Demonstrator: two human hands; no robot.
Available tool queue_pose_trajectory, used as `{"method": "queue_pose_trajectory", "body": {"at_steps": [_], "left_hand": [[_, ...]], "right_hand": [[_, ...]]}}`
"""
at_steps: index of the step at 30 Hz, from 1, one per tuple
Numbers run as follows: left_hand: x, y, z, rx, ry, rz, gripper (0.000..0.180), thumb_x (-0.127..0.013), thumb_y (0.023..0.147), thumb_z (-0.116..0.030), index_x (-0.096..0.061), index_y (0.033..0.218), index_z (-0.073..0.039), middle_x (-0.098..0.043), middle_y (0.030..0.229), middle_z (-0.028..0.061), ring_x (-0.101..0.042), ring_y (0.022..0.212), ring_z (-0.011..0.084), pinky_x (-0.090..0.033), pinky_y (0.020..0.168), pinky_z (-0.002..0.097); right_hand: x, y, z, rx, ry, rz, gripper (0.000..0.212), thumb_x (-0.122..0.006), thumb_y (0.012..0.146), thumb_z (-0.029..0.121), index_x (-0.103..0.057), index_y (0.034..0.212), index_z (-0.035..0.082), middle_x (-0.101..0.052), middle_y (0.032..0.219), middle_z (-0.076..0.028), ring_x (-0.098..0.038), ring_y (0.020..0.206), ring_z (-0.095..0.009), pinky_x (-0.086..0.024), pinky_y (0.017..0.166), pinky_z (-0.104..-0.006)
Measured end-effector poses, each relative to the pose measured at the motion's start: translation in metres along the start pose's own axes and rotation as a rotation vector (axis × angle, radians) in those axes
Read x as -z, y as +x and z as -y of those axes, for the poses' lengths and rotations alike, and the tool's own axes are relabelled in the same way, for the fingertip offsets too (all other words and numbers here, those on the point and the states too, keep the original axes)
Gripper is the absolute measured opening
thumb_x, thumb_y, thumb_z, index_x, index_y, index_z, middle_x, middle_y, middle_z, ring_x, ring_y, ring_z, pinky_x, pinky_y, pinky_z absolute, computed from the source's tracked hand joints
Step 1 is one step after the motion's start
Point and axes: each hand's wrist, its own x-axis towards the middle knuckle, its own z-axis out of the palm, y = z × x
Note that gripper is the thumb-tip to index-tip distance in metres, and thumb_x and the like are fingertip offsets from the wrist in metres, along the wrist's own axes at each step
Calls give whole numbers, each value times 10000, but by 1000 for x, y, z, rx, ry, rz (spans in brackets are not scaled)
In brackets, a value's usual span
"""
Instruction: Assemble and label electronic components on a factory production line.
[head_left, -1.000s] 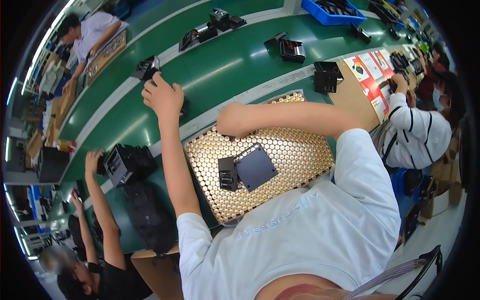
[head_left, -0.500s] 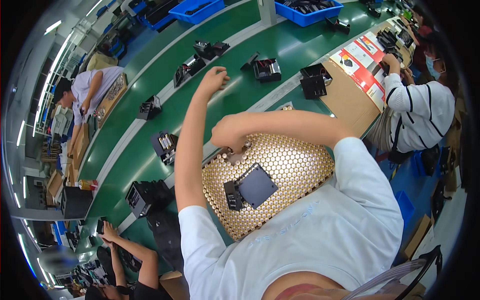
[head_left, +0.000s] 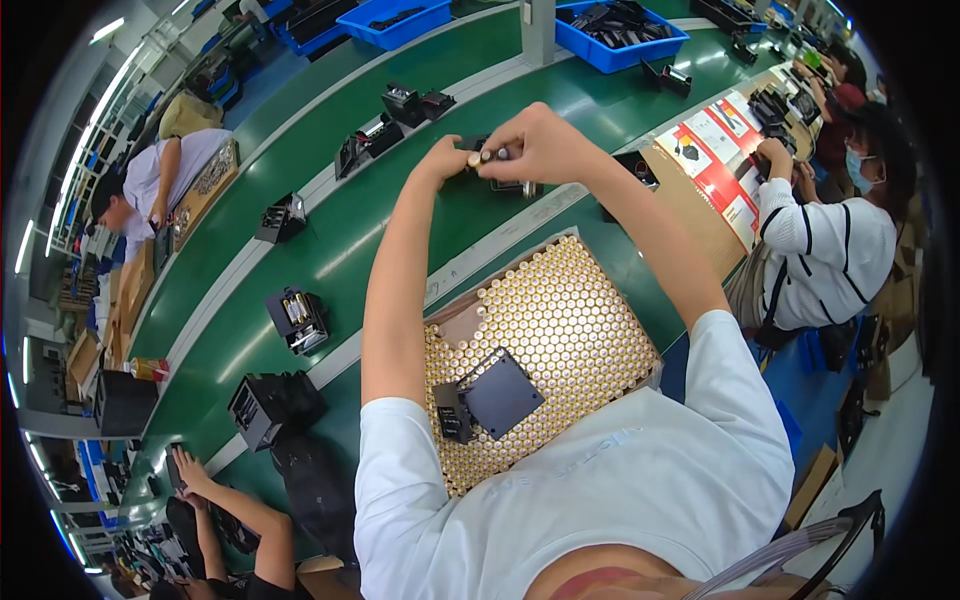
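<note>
My right hand (head_left: pixel 548 148) reaches over the green belt with its fingers pinched on small cylindrical batteries (head_left: pixel 487 156). Close beside it, my left hand (head_left: pixel 440 162) is at the edge of a black battery case, fingers curled against it and partly hidden. Most of that case lies beneath my hands, with a shiny metallic part (head_left: pixel 529 188) showing at its right. Before my body, a box holds densely packed upright batteries (head_left: pixel 570 330) with pale ends. A flat black plate (head_left: pixel 502 393) and a small black slotted part (head_left: pixel 453 412) rest on top of them.
Open black cases (head_left: pixel 298 320) stand along the belt (head_left: pixel 360 260), some with batteries inside. Blue bins (head_left: pixel 625 40) of black parts are at the back. A person in a striped top (head_left: pixel 830 250) works at right by cardboard (head_left: pixel 700 185); other people work at left.
My right hand has moved from the battery box up to the case, carrying batteries. My left hand has shifted slightly right to meet it. Cases on the belt have drifted left.
</note>
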Motion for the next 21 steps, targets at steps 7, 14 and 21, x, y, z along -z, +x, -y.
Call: {"method": "queue_pose_trajectory", "body": {"at_steps": [7, 14, 21], "left_hand": [[17, -51, -9, 35, -471, -43, 494, -620, 838, -68, -429, 1283, 28, -578, 1118, 215, -628, 913, 274, -577, 754, 384], [25, -106, -22, 33, -933, -92, 580, -590, 845, 33, -311, 1353, -3, -510, 1177, 235, -605, 987, 307, -589, 774, 418], [38, -118, -6, 95, -1347, -107, 479, -533, 907, -23, -321, 1337, -25, -497, 1182, 233, -592, 976, 297, -590, 764, 440]], "right_hand": [[-26, 42, -30, -304, -133, -242, 281, -767, 748, 244, -727, 739, -34, -570, 526, -34, -447, 459, -113, -398, 472, -248], [-56, 67, -48, -449, -297, -200, 372, -748, 703, 329, -682, 637, -31, -582, 539, -78, -503, 473, -233, -478, 535, -322], [-73, 73, -32, -395, -359, -17, 418, -760, 718, 365, -677, 623, -34, -602, 549, -105, -535, 476, -241, -485, 533, -334]]}}
